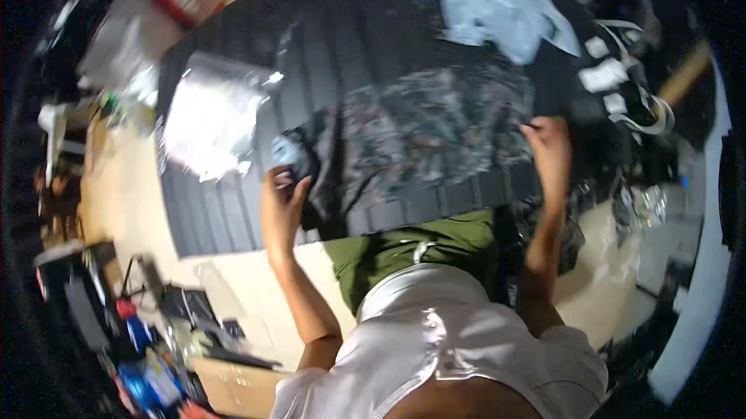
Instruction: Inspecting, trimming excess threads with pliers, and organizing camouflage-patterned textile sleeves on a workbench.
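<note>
A dark garment with a mottled floral or camouflage pattern (pixel 435 128) lies spread across the black ribbed tabletop (pixel 225 221) in front of me. At its left end, my left hand (pixel 283 205) has thumb and fingers closed on the dark cloth, beside a small light-blue patch (pixel 287 152). My right hand (pixel 550 151) pinches the garment's right edge between thumb and fingers. The cloth stretches between both hands, with wrinkles across its middle. Some blur hides its exact kind.
A shiny clear plastic bag (pixel 214 116) lies on the table's left. Light-blue folded cloth (pixel 497 3) sits at the far right. White straps (pixel 610 73) hang beyond the right edge. Boxes and bags (pixel 155 380) crowd the floor at lower left.
</note>
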